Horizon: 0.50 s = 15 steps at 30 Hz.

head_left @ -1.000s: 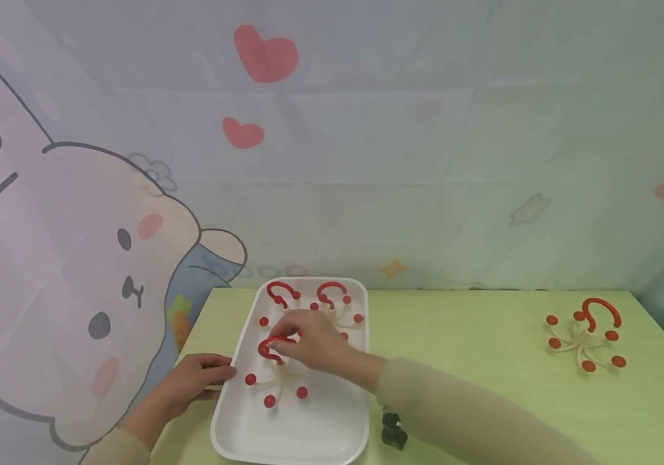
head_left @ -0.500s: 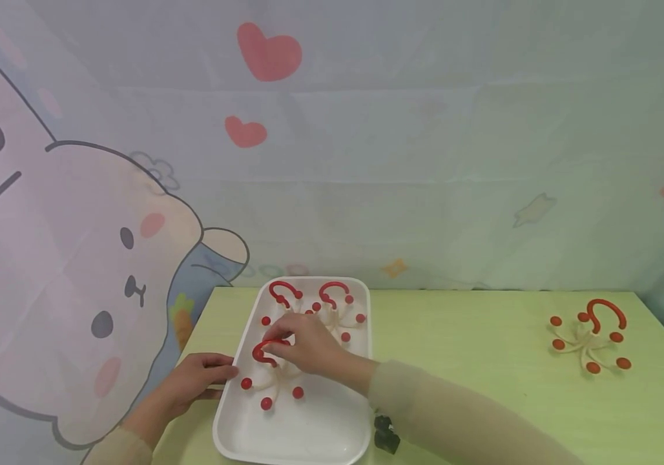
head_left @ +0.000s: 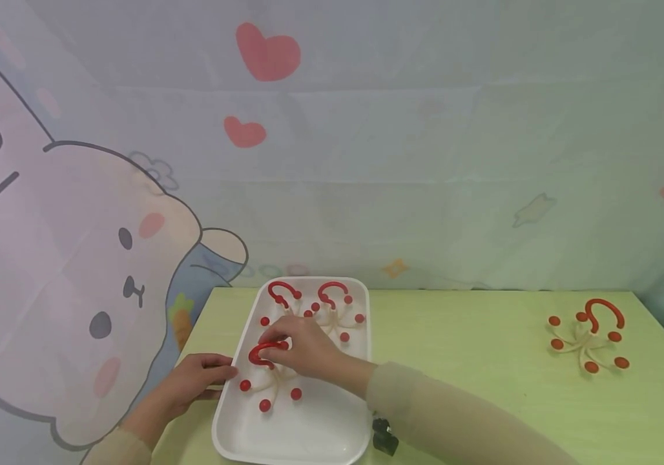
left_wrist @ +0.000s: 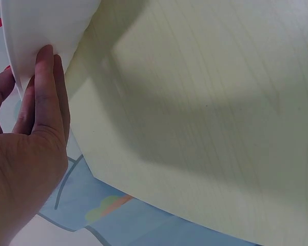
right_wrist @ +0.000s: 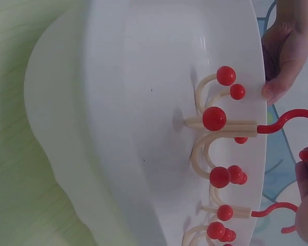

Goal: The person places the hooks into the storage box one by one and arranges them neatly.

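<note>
My right hand (head_left: 309, 345) pinches the red hook of a hanging hook rack (head_left: 256, 355), which has several curved cream arms tipped with red balls. In the right wrist view this rack (right_wrist: 236, 128) stands upright over the tray floor, its stem foot close to the bottom. My left hand (head_left: 198, 378) grips the left rim of the white tray (head_left: 303, 436), thumb at the rim. In the left wrist view its fingers (left_wrist: 46, 97) lie along the tray's outer wall. Two similar racks, one hook (head_left: 281, 290) at back left and another (head_left: 332, 289) at back right, are inside the tray.
A further hook rack (head_left: 588, 339) stands on the pale green table (head_left: 460, 336) at the far right. A small black object (head_left: 385, 439) shows beside the tray under the right sleeve. Behind the table hangs a printed cloth (head_left: 425, 161).
My right hand has shifted slightly left and toward the front of the tray with the hook rack in its fingers. The left hand stays on the rim.
</note>
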Available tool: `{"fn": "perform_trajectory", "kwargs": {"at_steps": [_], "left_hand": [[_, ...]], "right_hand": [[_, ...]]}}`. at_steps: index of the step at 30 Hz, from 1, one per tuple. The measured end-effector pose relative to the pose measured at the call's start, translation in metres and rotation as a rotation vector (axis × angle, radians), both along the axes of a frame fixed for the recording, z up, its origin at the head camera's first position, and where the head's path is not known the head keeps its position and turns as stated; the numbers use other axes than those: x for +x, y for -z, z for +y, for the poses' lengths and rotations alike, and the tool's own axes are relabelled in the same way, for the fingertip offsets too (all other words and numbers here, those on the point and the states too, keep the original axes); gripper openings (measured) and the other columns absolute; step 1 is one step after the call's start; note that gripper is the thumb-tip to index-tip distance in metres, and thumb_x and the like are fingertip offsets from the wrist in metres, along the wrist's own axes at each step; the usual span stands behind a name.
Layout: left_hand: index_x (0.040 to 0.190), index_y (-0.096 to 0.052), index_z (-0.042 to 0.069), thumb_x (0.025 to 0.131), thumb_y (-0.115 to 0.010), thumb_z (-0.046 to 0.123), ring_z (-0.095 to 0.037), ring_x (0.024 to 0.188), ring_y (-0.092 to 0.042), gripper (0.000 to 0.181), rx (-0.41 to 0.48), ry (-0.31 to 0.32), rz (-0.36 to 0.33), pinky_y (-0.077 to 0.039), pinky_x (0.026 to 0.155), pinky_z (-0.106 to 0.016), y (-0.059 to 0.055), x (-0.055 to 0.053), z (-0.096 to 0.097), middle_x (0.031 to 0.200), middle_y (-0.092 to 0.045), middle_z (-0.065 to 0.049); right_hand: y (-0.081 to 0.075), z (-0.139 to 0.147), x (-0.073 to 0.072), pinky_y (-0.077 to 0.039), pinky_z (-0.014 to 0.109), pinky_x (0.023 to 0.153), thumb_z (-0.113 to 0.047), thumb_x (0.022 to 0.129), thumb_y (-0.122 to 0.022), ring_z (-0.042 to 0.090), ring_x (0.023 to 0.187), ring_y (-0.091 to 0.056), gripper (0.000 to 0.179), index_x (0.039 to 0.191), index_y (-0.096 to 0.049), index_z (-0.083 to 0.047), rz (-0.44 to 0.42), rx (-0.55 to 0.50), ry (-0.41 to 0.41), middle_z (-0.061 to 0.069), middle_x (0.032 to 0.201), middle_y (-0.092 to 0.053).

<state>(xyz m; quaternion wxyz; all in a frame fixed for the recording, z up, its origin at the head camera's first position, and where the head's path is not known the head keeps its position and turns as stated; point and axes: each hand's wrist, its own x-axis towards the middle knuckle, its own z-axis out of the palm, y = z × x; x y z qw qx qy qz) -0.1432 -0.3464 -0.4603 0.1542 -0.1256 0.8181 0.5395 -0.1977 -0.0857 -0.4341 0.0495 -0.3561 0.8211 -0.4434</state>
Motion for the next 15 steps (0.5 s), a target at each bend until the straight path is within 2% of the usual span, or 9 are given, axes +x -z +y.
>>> {"fn": "perform_trajectory", "kwargs": {"at_steps": [8,15], "left_hand": [[0.127,-0.066,-0.014,0.099,-0.075,0.013,-0.024,0.100,-0.076,0.039,-0.013,-0.012,-0.003,-0.067,0.082,-0.039,-0.001,-0.002,0.002,0.114,-0.076,-0.016],[0.127,-0.067,-0.012,0.098,-0.078,0.016,-0.024,0.100,-0.076,0.042,-0.041,-0.035,-0.018,-0.066,0.083,-0.040,0.001,-0.002,0.003,0.114,-0.076,-0.015]], "right_hand": [[-0.002,0.007,-0.004,-0.055,0.015,0.091,-0.023,0.096,-0.084,0.015,0.108,-0.071,0.024,0.119,-0.079,-0.017,0.086,0.029,-0.013,-0.007,0.112,-0.077],[-0.007,0.024,-0.008,-0.055,0.021,0.099,-0.025,0.095,-0.084,0.011,0.113,-0.069,0.026,0.120,-0.079,-0.016,0.195,0.069,-0.029,-0.006,0.114,-0.078]]}}
